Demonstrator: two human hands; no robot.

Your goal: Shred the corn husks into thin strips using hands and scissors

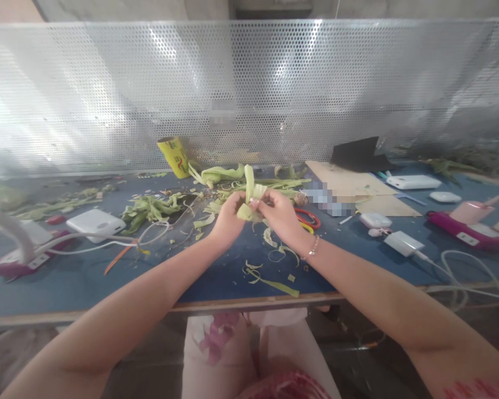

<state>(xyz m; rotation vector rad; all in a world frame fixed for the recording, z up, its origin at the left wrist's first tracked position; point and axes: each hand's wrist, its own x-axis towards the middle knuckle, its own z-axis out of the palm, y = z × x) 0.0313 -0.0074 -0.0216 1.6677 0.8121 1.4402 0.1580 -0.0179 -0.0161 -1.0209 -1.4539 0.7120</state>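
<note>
Both hands meet over the middle of the table around a folded pale green leaf strip [249,185], one end of which sticks up and another curls below. My left hand [233,209] is closed with its fingertips on the strip's left side. My right hand [276,210], a bracelet at its wrist, pinches the strip from the right with the thumb on top. Just behind the hands lie more long green leaves [224,176]. Red and yellow loops [308,219], perhaps scissor handles, show beside my right hand. Leaf scraps [274,282] are scattered in front.
A yellow tube [174,157] stands at the back against a perforated metal screen [149,83]. White power bank [95,224], cables and a purple power strip [16,263] lie left. On the right are brown cardboard [349,177], a charger [404,244] and another purple strip [468,230].
</note>
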